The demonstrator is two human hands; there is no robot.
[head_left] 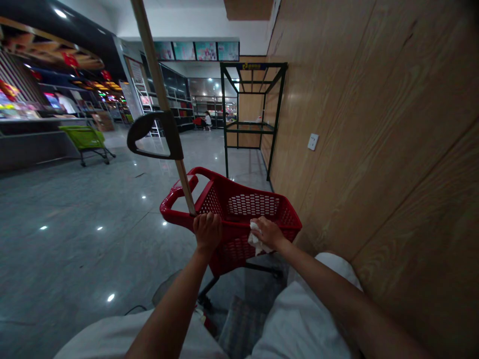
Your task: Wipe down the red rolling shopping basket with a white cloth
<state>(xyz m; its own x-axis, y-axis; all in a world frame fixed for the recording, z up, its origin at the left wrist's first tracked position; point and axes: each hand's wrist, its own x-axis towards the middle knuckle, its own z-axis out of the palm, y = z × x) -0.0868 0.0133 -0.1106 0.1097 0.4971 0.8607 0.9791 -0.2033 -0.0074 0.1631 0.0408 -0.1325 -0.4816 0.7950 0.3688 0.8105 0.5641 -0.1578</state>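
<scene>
A red plastic shopping cart [247, 192] with perforated basket sides stands in front of me. My left hand [208, 230] is closed over the near rim of its basket, beside the handle end. My right hand [267, 230] presses a crumpled white cloth [258, 244] against the same rim, further right. Part of the cloth hangs down over the basket's outer side. A pale pole [157, 75] with a dark loop handle [155, 134] slants down to the cart rim, its lower end just by my left hand. What supports the pole is hidden.
A wood-panelled wall [355, 124] with a socket [313, 142] rises close on the right. Ahead stands a dark metal frame rack [224, 119]. A green shopping cart [84, 137] is by a counter at left. A person [207, 119] is far back.
</scene>
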